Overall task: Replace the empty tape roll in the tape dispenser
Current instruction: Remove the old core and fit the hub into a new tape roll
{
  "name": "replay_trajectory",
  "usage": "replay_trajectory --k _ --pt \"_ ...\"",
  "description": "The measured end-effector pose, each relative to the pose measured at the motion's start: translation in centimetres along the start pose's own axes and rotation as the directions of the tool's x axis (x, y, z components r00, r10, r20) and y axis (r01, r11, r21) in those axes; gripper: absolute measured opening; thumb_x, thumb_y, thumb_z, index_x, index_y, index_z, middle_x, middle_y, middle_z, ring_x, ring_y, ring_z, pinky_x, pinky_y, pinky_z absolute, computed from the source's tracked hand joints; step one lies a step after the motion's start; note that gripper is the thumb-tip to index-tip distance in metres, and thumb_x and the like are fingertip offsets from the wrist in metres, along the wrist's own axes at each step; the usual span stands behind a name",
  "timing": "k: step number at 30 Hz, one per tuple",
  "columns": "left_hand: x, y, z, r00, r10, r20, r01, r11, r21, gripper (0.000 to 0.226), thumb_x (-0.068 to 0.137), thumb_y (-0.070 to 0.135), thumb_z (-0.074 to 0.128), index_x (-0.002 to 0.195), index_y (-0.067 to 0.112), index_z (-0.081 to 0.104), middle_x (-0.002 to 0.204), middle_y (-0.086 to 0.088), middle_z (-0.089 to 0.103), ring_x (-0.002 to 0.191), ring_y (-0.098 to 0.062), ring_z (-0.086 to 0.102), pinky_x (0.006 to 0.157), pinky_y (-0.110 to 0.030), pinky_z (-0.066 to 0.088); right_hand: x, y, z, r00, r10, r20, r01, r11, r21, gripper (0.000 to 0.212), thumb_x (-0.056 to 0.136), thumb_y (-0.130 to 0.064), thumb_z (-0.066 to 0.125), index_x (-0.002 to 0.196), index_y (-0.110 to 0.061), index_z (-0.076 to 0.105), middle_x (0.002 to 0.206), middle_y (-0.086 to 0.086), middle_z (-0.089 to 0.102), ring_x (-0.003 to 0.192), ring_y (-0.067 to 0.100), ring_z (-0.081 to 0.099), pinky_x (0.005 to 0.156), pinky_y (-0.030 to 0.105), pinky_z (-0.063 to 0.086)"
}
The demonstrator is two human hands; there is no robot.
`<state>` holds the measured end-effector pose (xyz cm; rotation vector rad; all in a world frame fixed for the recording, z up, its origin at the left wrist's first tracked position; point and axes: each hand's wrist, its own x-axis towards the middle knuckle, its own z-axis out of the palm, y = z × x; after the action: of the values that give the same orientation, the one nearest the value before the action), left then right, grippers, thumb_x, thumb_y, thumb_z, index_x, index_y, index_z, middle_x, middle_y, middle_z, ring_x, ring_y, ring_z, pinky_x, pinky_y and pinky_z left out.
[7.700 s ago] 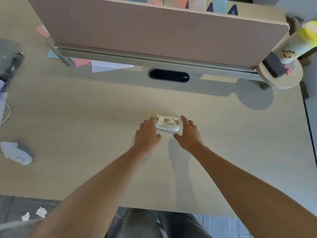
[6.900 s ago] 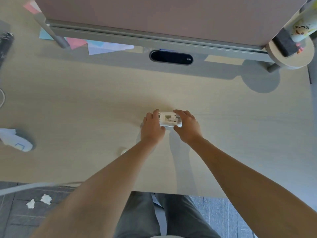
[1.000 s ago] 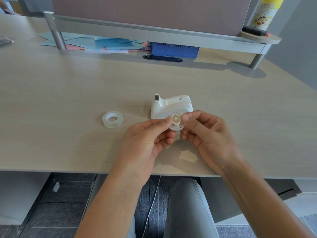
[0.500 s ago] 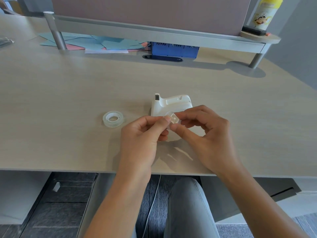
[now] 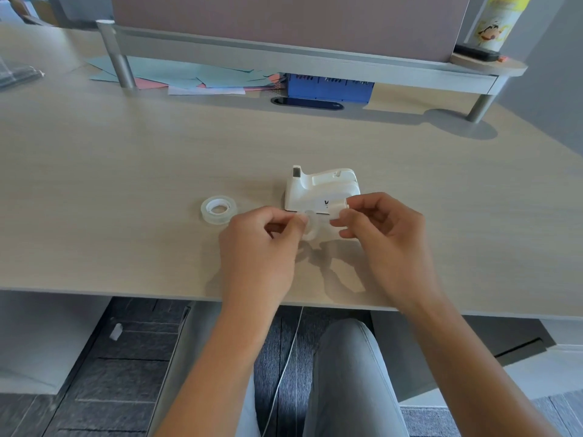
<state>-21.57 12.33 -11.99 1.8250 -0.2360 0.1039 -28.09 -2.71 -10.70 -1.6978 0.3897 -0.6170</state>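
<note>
A white tape dispenser [image 5: 321, 187] stands on the desk [image 5: 126, 171] with its roll slot bare. Just in front of it, my left hand [image 5: 262, 250] pinches a thin translucent empty tape ring [image 5: 311, 231]. My right hand [image 5: 389, 239] pinches a small white spindle piece [image 5: 340, 207] beside that ring; whether the two parts touch I cannot tell. A full clear tape roll [image 5: 218, 209] lies flat on the desk to the left of my left hand.
A raised grey shelf [image 5: 284, 55] runs along the back, with coloured paper sheets [image 5: 195, 78] and a blue box [image 5: 329, 88] beneath it. A dark cable slot [image 5: 307, 103] sits in the desk. A yellow-capped bottle [image 5: 495, 23] stands at the back right. The near desk edge lies under my wrists.
Early on both hands gripped the dispenser. In the last second they held the ring and spindle together in front of it; now my hands have spread, ring in the left, spindle in the right.
</note>
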Motion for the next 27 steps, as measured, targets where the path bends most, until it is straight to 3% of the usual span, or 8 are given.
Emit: replay_trajectory --k 3,6,9,15,17,19,22,27 --pt "0.0 0.1 -0.1 0.999 0.030 0.023 -0.035 0.971 0.235 0.013 0.088 0.035 0.075 0.084 0.025 0.083 0.076 0.010 0.078 0.074 -0.011 0.071 0.070 -0.028 0.055 0.1 -0.2 -0.1 0.999 0.039 -0.025 -0.038 0.998 0.039 0.006 0.097 -0.007 0.067 0.101 -0.007 0.071 0.086 0.010 0.079 0.070 0.008 0.074 0.065 0.016 0.056" --pt "-0.2 0.0 0.3 0.998 0.032 0.055 -0.051 0.923 0.381 0.024 0.088 0.047 0.072 0.085 0.026 0.083 0.081 0.004 0.081 0.077 -0.024 0.073 0.070 -0.040 0.059 0.2 -0.3 0.1 0.998 0.063 -0.006 -0.063 0.998 0.020 0.016 0.098 -0.008 0.063 0.110 -0.013 0.074 0.086 0.004 0.074 0.071 0.006 0.069 0.062 0.016 0.055" --pt "-0.4 0.1 0.2 0.996 0.057 0.068 -0.081 0.894 0.440 0.036 0.088 0.057 0.066 0.081 0.025 0.081 0.082 0.002 0.077 0.076 -0.027 0.071 0.069 -0.044 0.058 0.3 -0.5 1.0 0.996 0.094 0.009 -0.094 0.996 0.000 0.017 0.098 -0.012 0.063 0.105 -0.017 0.078 0.086 0.000 0.073 0.071 0.004 0.066 0.060 0.020 0.055" --pt "0.0 -0.9 -2.3 0.993 0.111 -0.036 -0.088 0.914 0.396 0.020 0.095 0.025 0.066 0.111 0.019 0.077 0.099 -0.001 0.075 0.092 -0.026 0.069 0.081 -0.043 0.057 0.1 -0.8 3.3 1.000 -0.018 -0.022 0.015 0.993 -0.116 0.014 0.096 -0.017 0.065 0.103 -0.022 0.077 0.086 -0.006 0.074 0.066 -0.002 0.059 0.060 0.005 0.045" --pt "0.4 -1.4 -3.6 0.980 0.170 -0.108 -0.104 0.886 0.451 0.022 0.093 0.016 0.068 0.114 0.017 0.075 0.108 -0.005 0.072 0.103 -0.030 0.064 0.084 -0.048 0.055 -0.1 -0.8 4.2 0.999 -0.051 -0.001 0.050 0.987 -0.151 0.015 0.096 -0.018 0.066 0.105 -0.023 0.077 0.086 -0.009 0.073 0.067 0.000 0.060 0.061 0.007 0.046" --pt "1.1 -1.9 -4.7 0.973 0.190 -0.129 -0.095 0.843 0.529 0.031 0.092 0.009 0.068 0.121 0.016 0.073 0.118 -0.010 0.066 0.113 -0.034 0.055 0.087 -0.048 0.052 -0.3 -0.7 5.0 0.996 -0.084 0.025 0.087 0.978 -0.189 0.015 0.096 -0.022 0.066 0.106 -0.026 0.076 0.083 -0.013 0.070 0.074 0.007 0.066 0.069 0.017 0.052" --pt "2.1 -2.6 -5.6 0.984 0.149 -0.096 -0.060 0.787 0.614 0.040 0.093 0.009 0.065 0.130 0.021 0.069 0.126 -0.011 0.061 0.118 -0.035 0.048 0.089 -0.044 0.048 -0.5 -0.5 5.7 0.988 -0.145 0.059 0.156 0.946 -0.285 0.012 0.097 -0.025 0.064 0.103 -0.027 0.075 0.085 -0.015 0.068 0.086 0.014 0.066 0.072 0.022 0.046" --pt "3.1 -3.1 -5.5 0.991 0.114 -0.068 -0.037 0.729 0.683 0.031 0.095 0.019 0.062 0.124 0.027 0.071 0.128 -0.003 0.064 0.122 -0.032 0.051 0.094 -0.043 0.046 -0.6 -0.2 5.1 0.987 -0.144 0.076 0.161 0.930 -0.331 0.012 0.097 -0.028 0.065 0.104 -0.030 0.074 0.088 -0.016 0.069 0.079 -0.005 0.058 0.068 0.002 0.041"
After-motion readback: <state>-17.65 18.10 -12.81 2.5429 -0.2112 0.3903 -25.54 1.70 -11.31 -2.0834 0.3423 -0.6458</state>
